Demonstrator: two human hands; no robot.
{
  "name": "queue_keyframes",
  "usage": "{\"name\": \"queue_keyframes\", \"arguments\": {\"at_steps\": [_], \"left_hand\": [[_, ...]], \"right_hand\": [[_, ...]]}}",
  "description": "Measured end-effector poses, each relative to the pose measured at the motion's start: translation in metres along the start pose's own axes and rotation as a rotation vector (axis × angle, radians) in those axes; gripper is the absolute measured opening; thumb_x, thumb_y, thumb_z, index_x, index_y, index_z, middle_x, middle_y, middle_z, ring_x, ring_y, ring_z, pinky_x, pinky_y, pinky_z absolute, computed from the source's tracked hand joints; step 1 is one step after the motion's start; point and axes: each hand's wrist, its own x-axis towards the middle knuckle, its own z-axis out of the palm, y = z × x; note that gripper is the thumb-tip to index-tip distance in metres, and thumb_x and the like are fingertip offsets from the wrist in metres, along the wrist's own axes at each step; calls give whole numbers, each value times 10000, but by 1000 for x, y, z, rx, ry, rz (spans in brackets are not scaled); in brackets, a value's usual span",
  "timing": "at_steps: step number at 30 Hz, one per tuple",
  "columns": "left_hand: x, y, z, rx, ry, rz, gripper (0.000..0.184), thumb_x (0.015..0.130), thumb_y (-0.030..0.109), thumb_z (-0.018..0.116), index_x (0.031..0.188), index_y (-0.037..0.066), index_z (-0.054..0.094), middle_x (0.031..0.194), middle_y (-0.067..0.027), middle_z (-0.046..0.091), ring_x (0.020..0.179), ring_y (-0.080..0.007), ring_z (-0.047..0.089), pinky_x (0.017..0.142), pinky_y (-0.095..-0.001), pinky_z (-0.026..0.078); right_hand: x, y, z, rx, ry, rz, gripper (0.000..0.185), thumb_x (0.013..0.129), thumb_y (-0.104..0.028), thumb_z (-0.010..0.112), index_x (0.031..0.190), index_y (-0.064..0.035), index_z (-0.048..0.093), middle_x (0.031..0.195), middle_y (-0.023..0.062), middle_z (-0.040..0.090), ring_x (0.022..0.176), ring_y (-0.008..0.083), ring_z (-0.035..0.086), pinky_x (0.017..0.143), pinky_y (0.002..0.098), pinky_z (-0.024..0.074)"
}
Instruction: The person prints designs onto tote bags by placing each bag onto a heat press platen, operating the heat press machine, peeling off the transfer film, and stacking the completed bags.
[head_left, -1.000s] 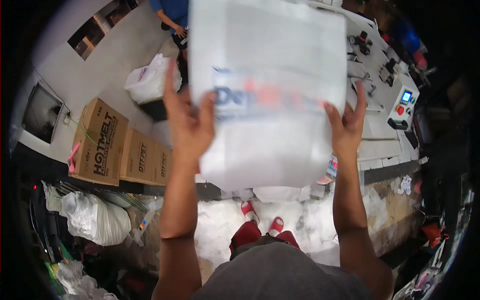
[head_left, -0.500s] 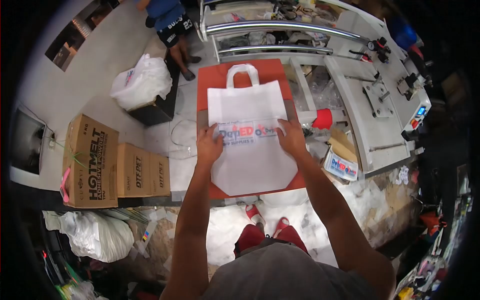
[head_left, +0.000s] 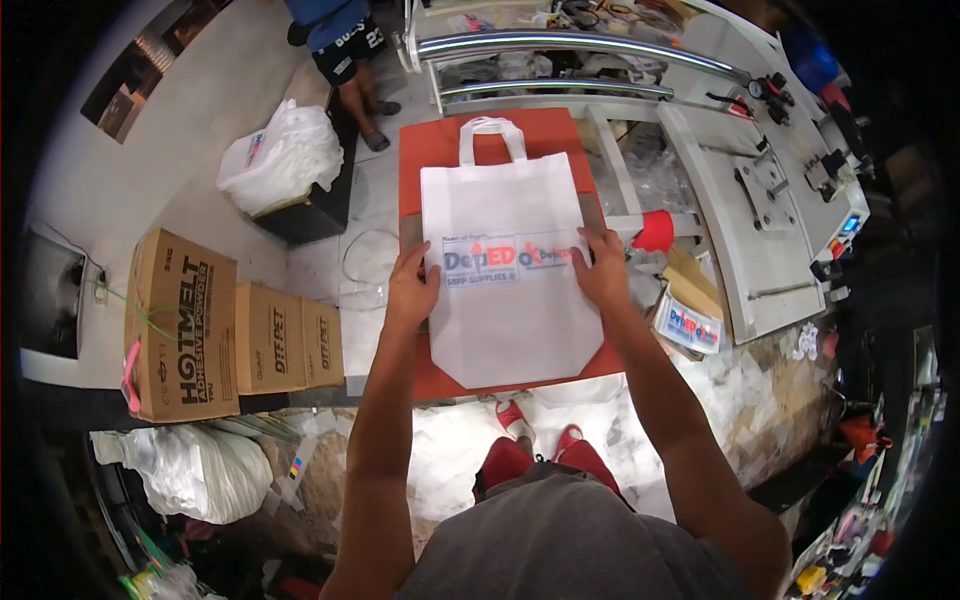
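Observation:
A white fabric tote bag (head_left: 515,345) lies flat on the red press pad (head_left: 420,145), its handle loop (head_left: 492,128) toward the far end. Across its middle is a clear film sheet with a blue and red print (head_left: 505,262), reading "DepED" and "SBFP SUPPLIES". My left hand (head_left: 412,290) rests at the bag's left edge, fingers stretched out beside the film. At the opposite edge, my right hand (head_left: 602,272) is open too, its fingers by the film's right end. Neither hand grips anything that I can make out.
To the right stands a white press machine (head_left: 700,180) with metal rollers (head_left: 580,42). A box of printed sheets (head_left: 688,322) sits beside it. Cardboard boxes (head_left: 190,340) and a pile of white bags (head_left: 285,160) are at left. Another person (head_left: 345,60) stands at the back.
My hands have moved outward from the print to the bag's side edges, uncovering more of the film. The view has shifted slightly.

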Motion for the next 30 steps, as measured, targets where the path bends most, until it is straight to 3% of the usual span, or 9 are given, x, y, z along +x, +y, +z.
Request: {"name": "queue_keyframes", "arguments": {"at_steps": [5, 9, 15, 19, 20, 21, 22, 24, 30], "left_hand": [[-55, -34, -52, -96, 171, -103, 283, 871, 57, 593, 1154, 40, 592, 1120, -108, 630, 879, -206, 631, 732, -312, 519], [-147, -76, -90, -10, 398, -205, 150, 930, 87, 526, 1061, 49, 590, 1043, -96, 651, 844, -147, 603, 715, -279, 489], [-317, -143, -87, 347, 277, -567, 195, 898, 215, 555, 930, 49, 650, 911, -170, 681, 876, -357, 648, 756, -411, 513], [-470, -232, -42, 547, -31, -489, 135, 827, 187, 600, 849, 73, 669, 892, -131, 685, 862, -305, 654, 770, -381, 521], [-506, -245, -30, 466, -85, -331, 129, 786, 73, 511, 677, 130, 552, 629, -34, 520, 569, -165, 500, 495, -334, 434], [-536, -236, -10, 298, -31, -710, 115, 808, 212, 610, 788, 106, 652, 855, -98, 673, 785, -265, 630, 719, -356, 513], [-545, -229, -10, 253, -311, -927, 163, 819, 255, 593, 776, 108, 648, 780, -95, 669, 753, -253, 631, 700, -347, 502], [-551, -160, -3, -65, -271, -1231, 201, 833, 291, 613, 807, 98, 666, 594, -61, 615, 539, -184, 601, 505, -334, 473], [-569, -91, 23, -226, -145, -1394, 216, 805, 255, 669, 945, 91, 672, 614, -66, 624, 550, -161, 612, 479, -330, 490]], "right_hand": [[-33, 51, -98, 65, 168, -59, 204, 808, -62, 645, 1011, -61, 628, 1021, 143, 614, 983, 330, 566, 890, 403, 435], [-68, 119, -239, -342, 306, 250, 167, 891, -118, 574, 1039, -43, 595, 1000, 158, 622, 971, 343, 587, 878, 394, 451], [-46, 246, -369, -975, 345, -94, 430, 871, -294, 640, 1092, 61, 540, 1083, 247, 573, 1018, 414, 540, 886, 477, 433], [-21, 277, -380, -1003, 345, -228, 385, 869, -298, 642, 1028, 40, 548, 982, 216, 582, 950, 405, 552, 820, 493, 442], [-18, 279, -384, -996, 307, -133, 355, 871, -291, 641, 987, 31, 549, 936, 200, 583, 921, 395, 556, 797, 495, 442], [-14, 277, -386, -944, 277, -113, 334, 890, -269, 611, 985, 38, 518, 912, 196, 569, 849, 407, 552, 756, 492, 447], [-11, 278, -385, -937, 277, -117, 334, 890, -269, 611, 985, 38, 518, 912, 196, 569, 849, 407, 552, 756, 492, 447], [-2, 279, -383, -739, 243, -372, 266, 892, -229, 592, 914, 28, 529, 893, 217, 580, 822, 407, 556, 728, 504, 442], [1, 236, -376, -725, 84, -10, 176, 831, -172, 530, 806, 1, 551, 814, 218, 623, 796, 431, 570, 709, 541, 442]]}}
